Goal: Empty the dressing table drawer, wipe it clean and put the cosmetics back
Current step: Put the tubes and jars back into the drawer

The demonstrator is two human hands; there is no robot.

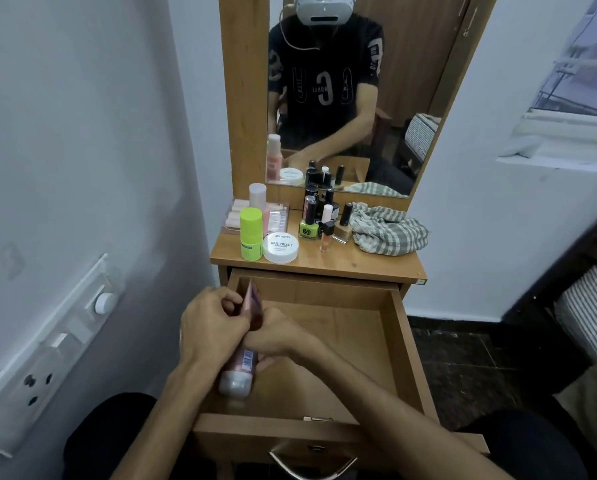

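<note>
The wooden drawer [399,344] of the dressing table stands pulled out, its floor bare apart from what I hold. Both hands grip a pink tube [246,363] with a silvery cap at the drawer's left side, cap end toward me. My left hand [208,329] wraps the tube from the left; my right hand [278,336] holds it from the right, arm crossing the drawer. On the table top stand a lime-green bottle [251,233], a white nail polish remover jar [280,247], several nail polish bottles [319,218] and a pink bottle [257,197].
A crumpled green-and-white checked cloth [388,228] lies at the table top's right. Clear pink boxes [236,216] sit at the back left. The mirror [342,98] rises behind. A wall with a switch panel [47,355] is close on the left. The drawer's metal handle [310,469] is nearest me.
</note>
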